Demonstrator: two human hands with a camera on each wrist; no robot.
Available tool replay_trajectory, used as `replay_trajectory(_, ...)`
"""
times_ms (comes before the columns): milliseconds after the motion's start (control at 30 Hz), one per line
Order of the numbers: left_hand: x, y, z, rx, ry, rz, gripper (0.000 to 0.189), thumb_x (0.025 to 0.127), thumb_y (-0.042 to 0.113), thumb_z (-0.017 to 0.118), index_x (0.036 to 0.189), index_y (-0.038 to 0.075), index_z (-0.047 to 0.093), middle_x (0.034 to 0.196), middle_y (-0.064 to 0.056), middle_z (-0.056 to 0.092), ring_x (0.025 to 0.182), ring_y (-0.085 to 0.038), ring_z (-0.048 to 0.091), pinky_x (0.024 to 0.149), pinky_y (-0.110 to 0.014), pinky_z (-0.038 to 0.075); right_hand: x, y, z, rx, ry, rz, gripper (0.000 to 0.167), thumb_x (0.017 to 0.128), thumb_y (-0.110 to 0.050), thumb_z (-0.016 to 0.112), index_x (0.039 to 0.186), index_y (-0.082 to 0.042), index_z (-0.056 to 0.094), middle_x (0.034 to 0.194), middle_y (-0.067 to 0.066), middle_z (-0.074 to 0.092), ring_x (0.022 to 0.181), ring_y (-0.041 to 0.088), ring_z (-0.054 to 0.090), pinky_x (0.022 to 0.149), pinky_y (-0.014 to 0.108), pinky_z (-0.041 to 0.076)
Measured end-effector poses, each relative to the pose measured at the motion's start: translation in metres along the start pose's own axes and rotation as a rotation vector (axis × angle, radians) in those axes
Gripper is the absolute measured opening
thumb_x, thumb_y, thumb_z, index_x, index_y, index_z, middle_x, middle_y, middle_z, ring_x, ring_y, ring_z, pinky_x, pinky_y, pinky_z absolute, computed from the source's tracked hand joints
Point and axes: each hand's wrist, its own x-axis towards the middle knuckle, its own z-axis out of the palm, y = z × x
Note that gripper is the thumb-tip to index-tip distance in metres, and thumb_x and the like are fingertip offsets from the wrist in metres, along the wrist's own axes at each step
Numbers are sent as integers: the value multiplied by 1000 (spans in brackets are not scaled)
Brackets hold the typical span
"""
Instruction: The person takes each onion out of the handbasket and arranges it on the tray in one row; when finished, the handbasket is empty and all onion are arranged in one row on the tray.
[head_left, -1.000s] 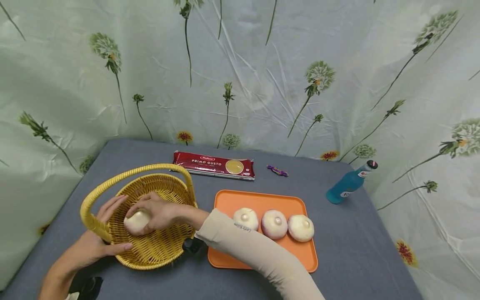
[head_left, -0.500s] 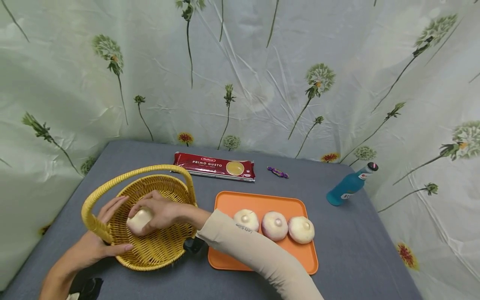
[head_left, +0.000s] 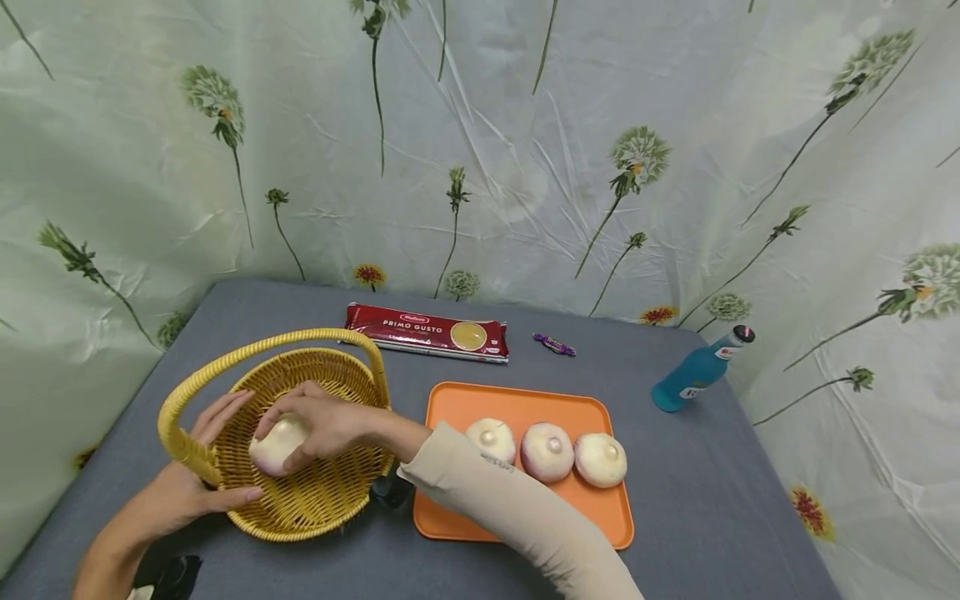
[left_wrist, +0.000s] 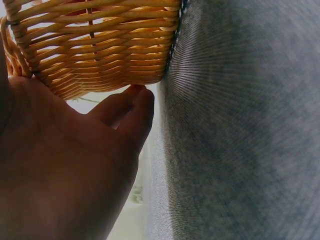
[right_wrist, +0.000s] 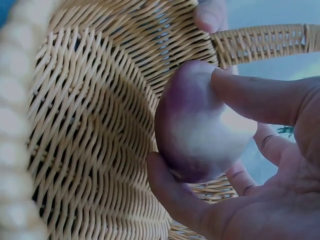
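A yellow wicker basket with a tall handle stands on the left of the table. My left hand holds its left rim around the handle's foot, thumb at the near side and fingers at the far side. In the left wrist view, fingers of that hand lie against the outer wall. Inside the basket my right hand grips a white-and-purple turnip between thumb and fingers. Its purple skin faces the weave in the right wrist view. Several fingers of the right hand are partly hidden behind the turnip.
Right of the basket lies an orange tray bearing three turnips, partly crossed by my right sleeve. Behind are a red pasta packet and a purple wrapped candy. A blue bottle stands at the right.
Over the last second the turnip and right hand shift only slightly inside the basket. The left hand stays on the rim, and the other things keep their places.
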Motion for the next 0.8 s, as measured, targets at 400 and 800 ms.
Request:
replay_trajectory(400,1,2,1,-17,0,27,120,63,-8,86,160,4,16,162,-6,6,144,5,3,100,-2,9,-23,6,-6,-44,-5,-138,42,89,-16,76,128,-26,63,143,-6,44,122,2,34,92,12,35)
replay_trajectory(800,1,-2,3,0,26,68,118,61,-7,87,158,0,19,162,-13,8,145,1,5,103,-3,11,-43,14,-8,6,7,-195,42,92,-16,73,132,-22,60,148,-3,42,128,3,33,96,14,35)
